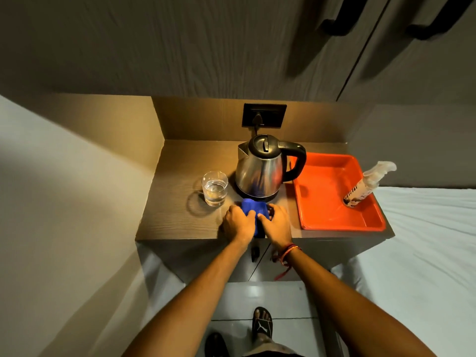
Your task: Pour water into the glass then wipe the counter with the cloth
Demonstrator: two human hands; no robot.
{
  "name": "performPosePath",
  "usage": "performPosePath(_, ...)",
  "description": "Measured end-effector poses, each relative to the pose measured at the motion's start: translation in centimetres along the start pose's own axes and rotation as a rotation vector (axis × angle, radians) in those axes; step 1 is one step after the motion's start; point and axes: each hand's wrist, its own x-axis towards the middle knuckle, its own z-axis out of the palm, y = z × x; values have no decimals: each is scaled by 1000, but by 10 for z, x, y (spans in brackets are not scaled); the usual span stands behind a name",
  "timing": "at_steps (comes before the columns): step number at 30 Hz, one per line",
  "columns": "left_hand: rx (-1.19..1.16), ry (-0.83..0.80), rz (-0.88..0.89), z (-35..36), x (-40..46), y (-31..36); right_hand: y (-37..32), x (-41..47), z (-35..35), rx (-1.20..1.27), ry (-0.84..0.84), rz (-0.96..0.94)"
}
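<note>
A clear glass (214, 188) holding water stands on the wooden counter (177, 217), left of a steel electric kettle (262, 168) on its base. A blue cloth (253, 208) lies bunched on the counter just in front of the kettle. My left hand (238, 221) grips the cloth's left side and my right hand (277, 222) grips its right side, both pressing it down near the counter's front edge. The cloth's lower part is hidden between my hands.
An orange tray (324, 220) sits at the counter's right, with a spray bottle (365, 185) leaning in its far corner. A wall socket (264, 115) with the kettle's plug is behind. A white bed (432, 240) lies right, cabinet doors overhead.
</note>
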Motion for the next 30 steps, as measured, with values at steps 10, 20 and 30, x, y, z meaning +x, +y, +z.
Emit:
performPosePath(10, -685, -227, 164, 38, -28, 105, -12, 48, -150, 776, -231, 365)
performPosePath(20, 421, -102, 462, 112, -35, 115, 66, 59, -170, -204, 66, 320)
performPosePath(30, 499, 114, 676, 91, -41, 123, 40, 45, -176, -590, 97, 18)
